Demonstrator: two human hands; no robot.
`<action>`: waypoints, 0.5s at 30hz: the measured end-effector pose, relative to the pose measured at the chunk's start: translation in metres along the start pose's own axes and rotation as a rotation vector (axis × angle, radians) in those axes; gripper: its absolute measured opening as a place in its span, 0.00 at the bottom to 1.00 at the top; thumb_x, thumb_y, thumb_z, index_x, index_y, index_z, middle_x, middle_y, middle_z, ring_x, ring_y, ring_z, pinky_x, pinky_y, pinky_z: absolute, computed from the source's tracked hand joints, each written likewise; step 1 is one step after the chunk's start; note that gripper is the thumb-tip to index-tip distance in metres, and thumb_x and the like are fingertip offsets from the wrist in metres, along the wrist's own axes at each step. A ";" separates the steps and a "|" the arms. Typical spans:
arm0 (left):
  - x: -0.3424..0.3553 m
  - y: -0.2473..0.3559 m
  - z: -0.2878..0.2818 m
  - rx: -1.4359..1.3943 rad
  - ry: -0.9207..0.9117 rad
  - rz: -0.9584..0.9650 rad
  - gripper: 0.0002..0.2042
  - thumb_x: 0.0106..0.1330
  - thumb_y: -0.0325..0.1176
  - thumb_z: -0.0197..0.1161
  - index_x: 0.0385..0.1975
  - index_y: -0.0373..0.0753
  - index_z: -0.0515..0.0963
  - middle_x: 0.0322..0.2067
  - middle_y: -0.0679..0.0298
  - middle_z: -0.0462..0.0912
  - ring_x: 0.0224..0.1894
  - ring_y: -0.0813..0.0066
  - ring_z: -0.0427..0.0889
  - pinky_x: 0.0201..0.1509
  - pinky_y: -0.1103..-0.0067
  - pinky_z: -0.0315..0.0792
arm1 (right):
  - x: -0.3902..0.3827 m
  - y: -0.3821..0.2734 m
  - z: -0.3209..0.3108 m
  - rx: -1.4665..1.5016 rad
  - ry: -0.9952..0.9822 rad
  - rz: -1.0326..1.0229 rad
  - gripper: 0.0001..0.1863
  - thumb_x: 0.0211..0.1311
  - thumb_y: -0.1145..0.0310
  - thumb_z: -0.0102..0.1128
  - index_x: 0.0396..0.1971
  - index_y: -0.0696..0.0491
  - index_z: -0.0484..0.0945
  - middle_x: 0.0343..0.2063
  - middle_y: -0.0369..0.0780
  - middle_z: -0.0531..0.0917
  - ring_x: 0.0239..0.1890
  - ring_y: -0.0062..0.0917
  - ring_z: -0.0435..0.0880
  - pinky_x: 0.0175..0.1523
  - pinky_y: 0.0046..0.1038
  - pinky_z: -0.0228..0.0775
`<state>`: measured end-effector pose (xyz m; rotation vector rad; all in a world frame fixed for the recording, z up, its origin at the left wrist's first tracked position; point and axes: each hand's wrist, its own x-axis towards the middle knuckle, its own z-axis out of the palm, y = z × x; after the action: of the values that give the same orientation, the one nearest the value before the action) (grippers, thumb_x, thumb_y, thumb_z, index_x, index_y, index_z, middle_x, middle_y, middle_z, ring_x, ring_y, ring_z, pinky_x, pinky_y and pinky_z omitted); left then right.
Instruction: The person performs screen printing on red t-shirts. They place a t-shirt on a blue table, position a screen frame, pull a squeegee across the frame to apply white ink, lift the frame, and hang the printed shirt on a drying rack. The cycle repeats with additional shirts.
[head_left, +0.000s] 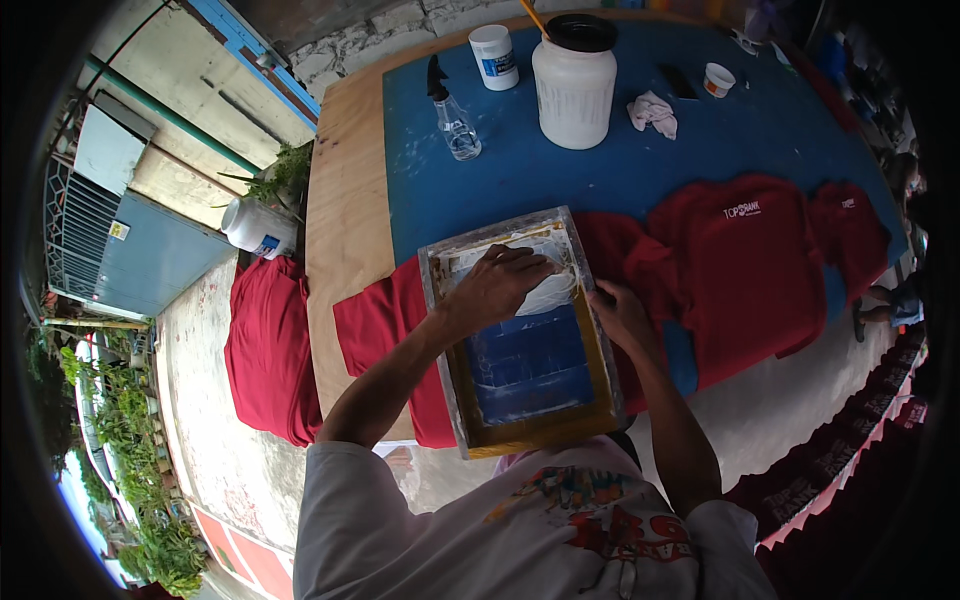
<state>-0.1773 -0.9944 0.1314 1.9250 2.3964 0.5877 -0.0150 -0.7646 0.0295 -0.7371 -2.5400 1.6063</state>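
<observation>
A screen-printing frame (540,437), with a blue mesh and yellowish borders, lies tilted over a red shirt (385,320) at the table's near edge. White ink (552,296) is spread thickly across the far part of the mesh. Over that ink, my left hand (500,280) is closed with its fingers bent together; whatever it grips is hidden beneath them. My right hand (622,315) grasps the frame's right side, thumb and fingertips at the edge.
Red printed shirts (750,270) lie on the blue-topped table (480,190) to the right. Farther back stand a spray bottle (459,130), a white tub (494,58), a large jar (576,95), a crumpled cloth (653,114) and a small cup (718,80). More red fabric (270,350) hangs left.
</observation>
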 end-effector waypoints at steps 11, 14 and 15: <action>-0.078 -0.026 -0.044 0.196 -0.236 0.080 0.26 0.64 0.20 0.67 0.63 0.43 0.80 0.62 0.63 0.81 0.69 0.64 0.77 0.72 0.62 0.70 | -0.003 -0.001 0.003 -0.004 0.047 0.020 0.23 0.74 0.52 0.66 0.60 0.49 0.85 0.53 0.55 0.87 0.57 0.50 0.87 0.61 0.43 0.78; -0.091 -0.033 -0.061 0.187 -0.285 0.014 0.26 0.63 0.18 0.67 0.63 0.42 0.80 0.62 0.63 0.82 0.69 0.65 0.77 0.72 0.63 0.70 | -0.006 -0.002 0.003 -0.030 0.062 0.030 0.23 0.74 0.51 0.66 0.61 0.48 0.85 0.53 0.55 0.86 0.56 0.50 0.87 0.61 0.43 0.78; -0.088 -0.034 -0.063 0.167 -0.260 0.003 0.26 0.62 0.18 0.67 0.63 0.42 0.80 0.61 0.64 0.83 0.69 0.65 0.77 0.73 0.64 0.69 | -0.006 -0.002 0.003 -0.037 0.070 0.018 0.23 0.74 0.51 0.65 0.61 0.48 0.85 0.53 0.55 0.86 0.56 0.50 0.87 0.60 0.43 0.78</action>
<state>-0.2034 -1.1016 0.1606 1.9252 2.3418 0.1288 -0.0111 -0.7706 0.0305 -0.8073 -2.5276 1.5142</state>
